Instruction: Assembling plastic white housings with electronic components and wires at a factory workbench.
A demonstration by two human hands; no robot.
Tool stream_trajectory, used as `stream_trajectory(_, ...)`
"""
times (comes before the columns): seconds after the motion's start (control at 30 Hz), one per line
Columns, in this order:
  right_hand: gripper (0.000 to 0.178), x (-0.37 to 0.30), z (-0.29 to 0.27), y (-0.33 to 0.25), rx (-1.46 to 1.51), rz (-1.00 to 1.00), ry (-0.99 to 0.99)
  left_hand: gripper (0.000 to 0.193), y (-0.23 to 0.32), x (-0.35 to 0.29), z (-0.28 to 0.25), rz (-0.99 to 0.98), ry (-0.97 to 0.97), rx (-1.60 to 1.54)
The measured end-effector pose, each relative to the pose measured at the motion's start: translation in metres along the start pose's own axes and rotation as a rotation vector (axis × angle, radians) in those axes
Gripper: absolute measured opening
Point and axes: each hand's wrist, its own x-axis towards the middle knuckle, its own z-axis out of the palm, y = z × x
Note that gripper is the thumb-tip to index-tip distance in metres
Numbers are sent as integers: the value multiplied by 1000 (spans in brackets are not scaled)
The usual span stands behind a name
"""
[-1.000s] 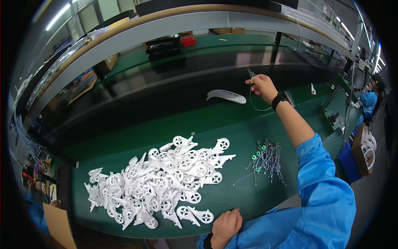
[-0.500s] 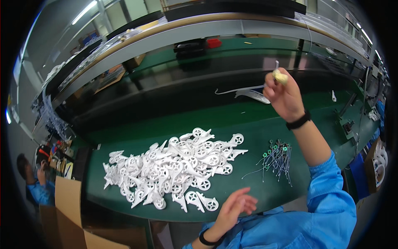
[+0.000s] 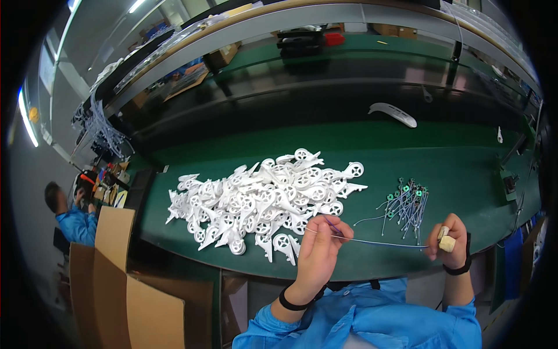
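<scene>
A thin pale cable [image 3: 383,243] stretches between my two hands above the front of the green bench. My left hand [image 3: 318,253] pinches one part of it, where a short purple stretch shows. My right hand [image 3: 453,241] is closed on the other end. Pale yellow covers or wraps [image 3: 446,242] show at the right fingertips; their kind is unclear. Left of and beyond my left hand lies a large heap of white plastic parts [image 3: 264,195] with spoked round ends. Between my hands, farther back, sits a bunch of thin wires [image 3: 408,209] with small green pieces.
A curved white plastic piece [image 3: 394,114] lies at the back of the bench [image 3: 459,166]. A small green fixture [image 3: 509,185] stands at the right edge. An open cardboard box [image 3: 154,308] is at lower left. A shelf runs overhead; another person [image 3: 75,215] sits far left.
My right hand has come down from the back of the bench, bringing the cable forward. My left hand has moved up and taken hold of the cable. The view has shifted.
</scene>
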Motion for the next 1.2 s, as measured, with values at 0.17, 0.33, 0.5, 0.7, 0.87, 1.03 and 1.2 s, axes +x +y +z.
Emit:
stream_trajectory(0.17, 20, -29, -14, 23, 59, -35, 170, 25, 0, -10, -6, -23, -55, 79)
stream_trajectory(0.33, 18, -37, -21, 29, 67, -8, 266, 24, 6, -11, -13, 53, -24, 47)
stream_trajectory(0.5, 18, -43, -20, 28, 101, -1, 300, 24, 11, -13, -17, 6, -208, -98)
stream_trajectory(0.7, 18, -42, -20, 27, 102, -15, 297, 26, 18, -14, -14, -72, -309, -247)
stream_trajectory(0.87, 19, -43, -20, 24, 108, -13, 298, 25, 20, -18, -9, -86, -352, -268)
stream_trajectory(1.03, 22, -48, -24, 24, 56, -13, 323, 26, 24, -25, 6, -84, -339, -50)
stream_trajectory(1.2, 21, -56, -28, 21, 95, -16, 342, 19, 20, -31, 20, 71, -359, 303)
